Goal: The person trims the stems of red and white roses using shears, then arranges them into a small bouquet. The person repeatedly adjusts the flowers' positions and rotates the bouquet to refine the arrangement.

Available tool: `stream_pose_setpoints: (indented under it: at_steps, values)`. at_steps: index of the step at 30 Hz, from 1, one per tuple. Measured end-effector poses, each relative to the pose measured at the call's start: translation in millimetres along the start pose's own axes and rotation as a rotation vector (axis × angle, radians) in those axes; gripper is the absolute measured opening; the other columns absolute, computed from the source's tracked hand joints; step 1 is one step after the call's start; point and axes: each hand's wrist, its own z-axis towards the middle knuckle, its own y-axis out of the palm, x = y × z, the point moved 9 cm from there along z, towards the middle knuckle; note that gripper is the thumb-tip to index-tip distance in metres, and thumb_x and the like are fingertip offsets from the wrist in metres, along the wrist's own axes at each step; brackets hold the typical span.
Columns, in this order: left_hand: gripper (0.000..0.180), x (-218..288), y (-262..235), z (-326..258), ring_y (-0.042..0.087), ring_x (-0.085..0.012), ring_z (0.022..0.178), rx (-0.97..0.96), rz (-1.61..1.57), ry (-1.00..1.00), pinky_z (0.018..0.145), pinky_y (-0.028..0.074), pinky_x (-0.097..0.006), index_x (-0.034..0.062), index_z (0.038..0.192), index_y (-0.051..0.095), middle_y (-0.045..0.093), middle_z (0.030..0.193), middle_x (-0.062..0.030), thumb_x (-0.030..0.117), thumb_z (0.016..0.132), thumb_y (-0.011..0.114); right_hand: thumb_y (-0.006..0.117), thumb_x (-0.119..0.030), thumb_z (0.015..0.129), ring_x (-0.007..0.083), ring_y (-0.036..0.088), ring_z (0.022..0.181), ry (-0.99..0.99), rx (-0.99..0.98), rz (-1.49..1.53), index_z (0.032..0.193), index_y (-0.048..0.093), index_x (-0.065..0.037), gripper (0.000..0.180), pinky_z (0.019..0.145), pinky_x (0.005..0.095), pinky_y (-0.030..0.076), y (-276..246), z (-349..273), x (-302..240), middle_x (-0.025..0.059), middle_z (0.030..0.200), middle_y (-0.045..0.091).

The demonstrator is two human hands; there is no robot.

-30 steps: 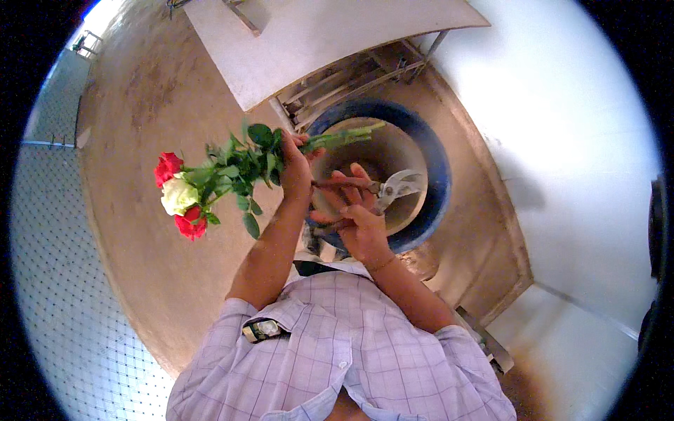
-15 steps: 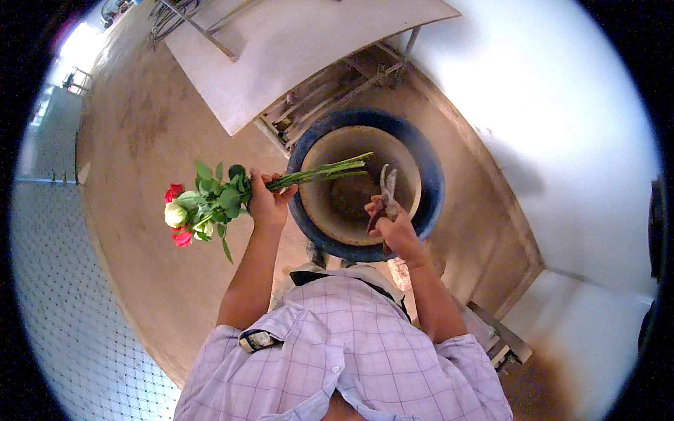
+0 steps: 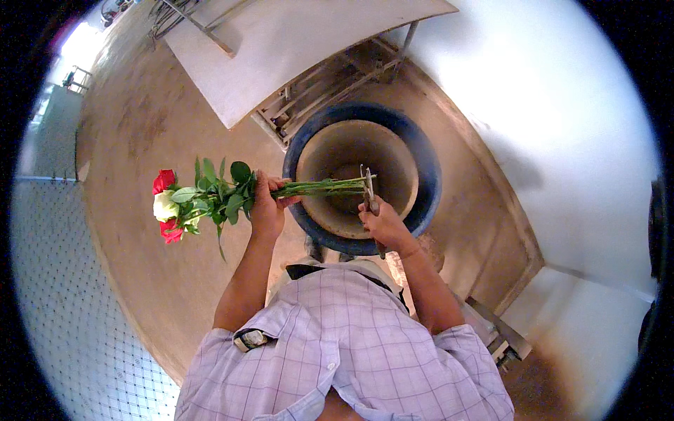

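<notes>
Clasping roses [image 3: 235, 202] by stems — left hand [image 3: 267, 208], blooms [image 3: 166, 206] to its left; right hand [image 3: 386, 224] clamped on shears [image 3: 369, 188].

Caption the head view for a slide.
Left hand holds red and white roses, right hand pruning shears at their stem ends, over a blue-rimmed tub.

Behind the left hand [image 3: 268, 203] and right hand [image 3: 382, 224], a pale lilac shirt [image 3: 302, 375] has thin darker checks, short sleeves [image 3: 209, 358] and a chest pocket [image 3: 279, 320]; a dark belt [image 3: 302, 270] and light trousers [image 3: 359, 266] sit closer to them.
</notes>
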Motion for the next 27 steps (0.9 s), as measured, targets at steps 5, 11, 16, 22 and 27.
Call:
stream_pose_setpoints:
  at_steps: [5, 11, 16, 22, 27]
  values:
    - [0.039, -1.5, -4.9, 9.1, 0.062, -0.0223, 0.081, 0.025, 0.000, 0.020, 0.061, 0.059, -0.039, 0.0106, 0.075, 0.045, 0.056, 0.081, -0.0068, 0.046, 0.092, 0.049, 0.059, -0.029, 0.088, 0.0151, 0.054, 0.057, 0.166, 0.090, 0.324, 0.084, 0.059, -0.002, 0.027, 0.056, 0.0328, 0.046, -2.6, 8.5, 28.2, 0.0047, 0.062, 0.057]
    - [0.034, 8.1, -57.7, 39.3, 0.063, -0.0244, 0.080, 0.232, -0.212, -0.033, 0.062, 0.055, -0.041, 0.0134, 0.073, 0.047, 0.058, 0.074, -0.0045, 0.041, 0.092, 0.052, 0.058, -0.023, 0.088, 0.0200, 0.063, 0.066, 0.247, 0.013, 0.576, 0.095, 0.059, 0.000, 0.024, 0.049, 0.0256, 0.049, -9.2, 11.8, 63.3, 0.0110, 0.074, 0.064]
    - [0.034, 9.8, -86.7, 52.6, 0.062, -0.0230, 0.070, 0.267, -0.506, -0.112, 0.058, 0.055, -0.037, 0.0131, 0.068, 0.049, 0.058, 0.069, -0.0039, 0.036, 0.094, 0.051, 0.058, -0.013, 0.086, 0.0258, 0.065, 0.079, 0.307, -0.235, 0.674, 0.127, 0.041, 0.002, 0.047, 0.064, 0.0314, 0.056, 15.6, -4.0, 67.0, 0.0157, 0.100, 0.063]
    - [0.033, 4.3, -80.7, 47.1, 0.059, -0.0203, 0.063, 0.340, -0.485, -0.132, 0.055, 0.055, -0.034, 0.0126, 0.071, 0.052, 0.058, 0.069, -0.0025, 0.036, 0.094, 0.049, 0.047, 0.000, 0.081, 0.0213, 0.060, 0.084, 0.090, -0.195, 0.357, 0.132, 0.036, 0.003, 0.053, 0.067, 0.0337, 0.056, 36.0, 30.4, 36.1, 0.0129, 0.105, 0.058]
    - [0.031, 5.4, -70.9, 39.9, 0.059, -0.0215, 0.067, 0.375, -0.435, -0.107, 0.061, 0.054, -0.037, 0.0122, 0.074, 0.051, 0.058, 0.074, -0.0029, 0.036, 0.094, 0.049, 0.053, -0.009, 0.083, 0.0223, 0.063, 0.064, -0.220, -0.028, 0.057, 0.121, 0.047, -0.003, 0.039, 0.059, 0.0373, 0.052, 57.6, 64.4, -3.7, 0.0160, 0.089, 0.062]
